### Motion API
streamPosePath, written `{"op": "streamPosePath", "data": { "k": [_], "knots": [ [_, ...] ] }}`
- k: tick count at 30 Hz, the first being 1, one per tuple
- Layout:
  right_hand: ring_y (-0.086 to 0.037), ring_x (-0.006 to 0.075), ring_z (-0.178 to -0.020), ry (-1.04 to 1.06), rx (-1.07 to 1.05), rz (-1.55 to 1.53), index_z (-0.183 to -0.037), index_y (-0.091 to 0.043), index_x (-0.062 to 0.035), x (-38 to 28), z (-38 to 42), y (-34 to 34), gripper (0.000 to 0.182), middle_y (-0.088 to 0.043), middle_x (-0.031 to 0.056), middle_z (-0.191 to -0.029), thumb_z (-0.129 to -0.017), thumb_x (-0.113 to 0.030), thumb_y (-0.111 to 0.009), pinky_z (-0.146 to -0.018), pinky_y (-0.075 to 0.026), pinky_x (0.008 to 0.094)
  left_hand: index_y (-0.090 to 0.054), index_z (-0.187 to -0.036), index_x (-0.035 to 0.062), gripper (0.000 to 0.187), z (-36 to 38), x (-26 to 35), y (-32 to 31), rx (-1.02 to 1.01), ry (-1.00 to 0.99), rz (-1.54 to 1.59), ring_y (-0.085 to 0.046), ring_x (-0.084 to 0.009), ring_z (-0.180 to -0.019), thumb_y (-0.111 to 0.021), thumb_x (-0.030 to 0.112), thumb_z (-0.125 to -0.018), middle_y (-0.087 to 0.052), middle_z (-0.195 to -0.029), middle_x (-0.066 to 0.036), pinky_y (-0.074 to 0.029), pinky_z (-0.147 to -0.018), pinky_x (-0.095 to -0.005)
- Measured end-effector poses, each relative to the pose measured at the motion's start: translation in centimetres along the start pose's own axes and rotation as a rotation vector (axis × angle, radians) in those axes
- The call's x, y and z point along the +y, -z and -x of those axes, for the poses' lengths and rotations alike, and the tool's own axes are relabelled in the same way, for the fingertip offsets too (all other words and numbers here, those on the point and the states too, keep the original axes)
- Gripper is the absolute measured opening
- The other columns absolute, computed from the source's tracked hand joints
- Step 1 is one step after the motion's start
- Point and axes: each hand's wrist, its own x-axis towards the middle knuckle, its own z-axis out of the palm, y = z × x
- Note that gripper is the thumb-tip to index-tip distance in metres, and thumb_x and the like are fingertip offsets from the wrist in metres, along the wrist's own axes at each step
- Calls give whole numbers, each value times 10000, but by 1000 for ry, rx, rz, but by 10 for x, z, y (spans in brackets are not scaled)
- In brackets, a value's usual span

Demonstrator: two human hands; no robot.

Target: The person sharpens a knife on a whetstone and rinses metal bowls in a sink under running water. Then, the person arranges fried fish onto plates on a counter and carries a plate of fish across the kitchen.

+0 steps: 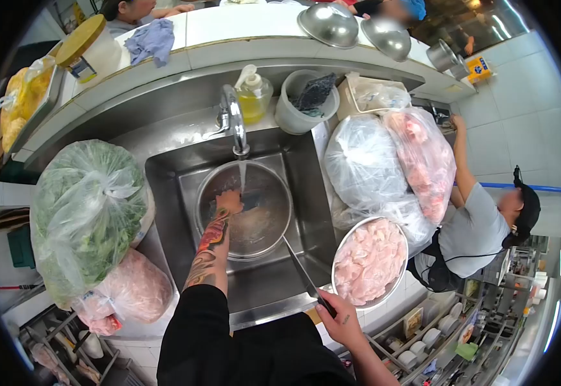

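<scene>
My right hand point(342, 318) is closed around the black handle of a knife point(301, 269). The blade slants up and left over the sink's front, its tip close to the rim of a round metal bowl point(244, 257). Cloudy water fills that bowl, which sits in the steel sink point(309, 241). My left hand point(229, 201) reaches into the bowl beside the running stream from the faucet point(234, 119). Its fingers are partly hidden by the water, and a dark patch shows next to them. Right of the sink stands a bowl of pale raw meat pieces point(370, 260).
A bag of leafy greens point(84, 219) and a bag of meat point(135, 286) lie left. Bagged goods point(364, 157) and bagged meat point(422, 161) crowd the right. A soap bottle point(253, 96) and a bucket point(288, 112) stand behind. A co-worker point(476, 219) is at right.
</scene>
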Motion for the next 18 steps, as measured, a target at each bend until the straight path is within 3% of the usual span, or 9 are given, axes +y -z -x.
{"op": "streamPosePath", "data": {
  "k": [2,7,9,11,18],
  "knots": [
    [-667,211,-847,-1,3,-31,-1287,-624,9,-3,-3,-4,377,-692,159,-962,-930,-105,-668,-791,-515,309,-685,-1139,47,521,16,3,22,-142,-247,-38,-688,-361,-1032,-794,245,-670,-701,-1100,-161,-560,-865,-496],
    [-639,238,-769,77,58,43,-1277,-636,-16,-26,6,7,361,-663,141,-893,-927,-102,-650,-721,-498,316,-730,-1028,32,431,73,17,20,-125,-238,-70,-711,-373,-949,-781,233,-651,-717,-1025,-196,-580,-827,-458],
    [-664,268,-813,92,99,-8,-1272,-639,-21,-20,15,10,360,-676,156,-930,-924,-113,-647,-751,-509,340,-749,-974,27,389,86,14,30,-157,-198,-31,-719,-369,-923,-773,220,-637,-726,-991,-206,-584,-824,-445],
    [-673,282,-831,112,107,-38,-1267,-640,-18,-12,25,14,357,-681,165,-941,-923,-115,-649,-762,-512,350,-777,-888,29,390,100,17,75,-175,-120,-38,-735,-359,-915,-796,300,-608,-738,-912,-220,-593,-816,-432],
    [-689,310,-890,231,120,-84,-1251,-642,-7,-2,63,24,335,-702,185,-997,-923,-80,-643,-815,-518,357,-787,-936,37,433,123,13,237,-157,22,-246,-745,-320,-906,-782,332,-618,-755,-954,-174,-599,-799,-394]
  ]
}}
